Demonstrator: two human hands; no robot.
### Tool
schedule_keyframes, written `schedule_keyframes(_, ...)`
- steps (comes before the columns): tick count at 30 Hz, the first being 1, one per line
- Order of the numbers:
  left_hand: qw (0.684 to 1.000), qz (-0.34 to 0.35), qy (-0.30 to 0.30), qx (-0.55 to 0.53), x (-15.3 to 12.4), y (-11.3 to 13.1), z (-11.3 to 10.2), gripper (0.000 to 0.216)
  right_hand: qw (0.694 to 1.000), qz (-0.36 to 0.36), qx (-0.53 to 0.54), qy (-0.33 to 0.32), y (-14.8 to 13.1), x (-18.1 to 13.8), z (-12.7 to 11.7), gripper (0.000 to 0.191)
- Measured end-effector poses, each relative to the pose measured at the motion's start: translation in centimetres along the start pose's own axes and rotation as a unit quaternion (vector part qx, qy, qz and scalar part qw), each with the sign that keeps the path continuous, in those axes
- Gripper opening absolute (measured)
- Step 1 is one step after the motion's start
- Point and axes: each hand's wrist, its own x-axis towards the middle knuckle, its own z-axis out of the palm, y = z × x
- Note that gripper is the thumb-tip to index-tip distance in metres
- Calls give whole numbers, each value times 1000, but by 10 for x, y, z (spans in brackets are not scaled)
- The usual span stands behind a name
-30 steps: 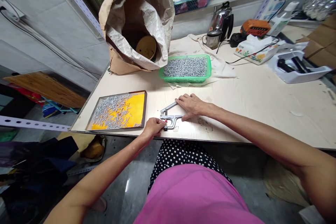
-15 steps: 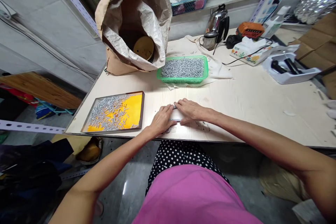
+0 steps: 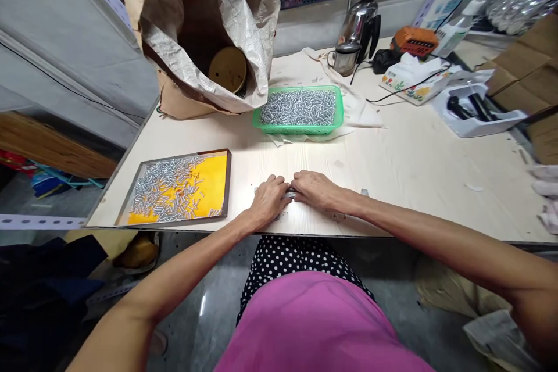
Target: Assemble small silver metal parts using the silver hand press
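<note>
At the front edge of the table, my left hand [image 3: 271, 196] and my right hand [image 3: 317, 190] lie almost touching, fingers curled down. Both are closed on thin grey metal strips [image 3: 290, 193], a short piece of which shows in the gap between them. How many strips there are is hidden by the fingers. Left of my hands, a shallow tray [image 3: 226, 183] with a yellow bottom carries many small silvery metal pins. Beyond them stands a green plastic basket [image 3: 296, 129] heaped with similar pins.
A large paper sack [image 3: 192, 93] stands open at the back left, a round tub inside. Toward the back right are a steel kettle [image 3: 361, 26], a metal cup [image 3: 346, 59], an orange battery pack [image 3: 414, 40], a tissue pack [image 3: 407, 82] and a white tray [image 3: 473, 129] holding black items.
The grey strips, held apart with a gap between them, now lie close together. My fingers have closed in around them. The view has shifted slightly.
</note>
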Motion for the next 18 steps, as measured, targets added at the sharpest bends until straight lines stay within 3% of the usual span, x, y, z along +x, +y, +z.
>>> schedule_keyframes(7, 1000, 2, 14, -17, 4, -5, 4, 16, 1000, 13, -10, 21, -4, -7, 0, 18)
schedule_keyframes(10, 998, 2, 60, -37, -4, -11, 4, 47, 999, 0, 0, 53, 5, -19, -7, 36)
schedule_keyframes(12, 990, -7, 123, -69, -16, -19, 1, 56, 995, 27, 9, 99, 12, -34, -7, 38)
schedule_keyframes(15, 972, -86, 191, -105, -42, -32, -8, 28, 984, 124, 14, 129, 15, -61, 6, 29)
schedule_keyframes(18, 964, -197, 142, -106, -66, -37, -13, 23, 980, 181, 36, 80, 7, -77, 29, 24)
